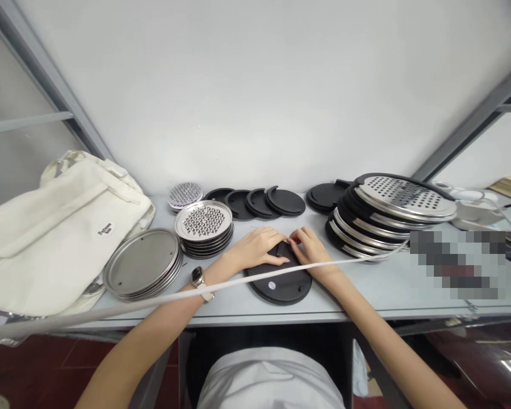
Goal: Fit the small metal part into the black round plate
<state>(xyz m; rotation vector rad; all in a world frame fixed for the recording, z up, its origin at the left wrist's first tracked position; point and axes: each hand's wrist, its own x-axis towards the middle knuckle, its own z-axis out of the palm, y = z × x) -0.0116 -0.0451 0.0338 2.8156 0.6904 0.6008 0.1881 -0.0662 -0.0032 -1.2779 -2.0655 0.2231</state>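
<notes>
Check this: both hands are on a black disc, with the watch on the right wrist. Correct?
Not quite: the head view shows the watch on the left wrist, not the right. The left hand and right hand are on the black disc, as you say.

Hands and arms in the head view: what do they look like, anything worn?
Left hand and right hand: no gloves. Forearms: no sleeves. Left wrist wears a watch with a dark face, silvery case and pale strap; right wrist shows none. A pale cord crosses in front of both arms.
</notes>
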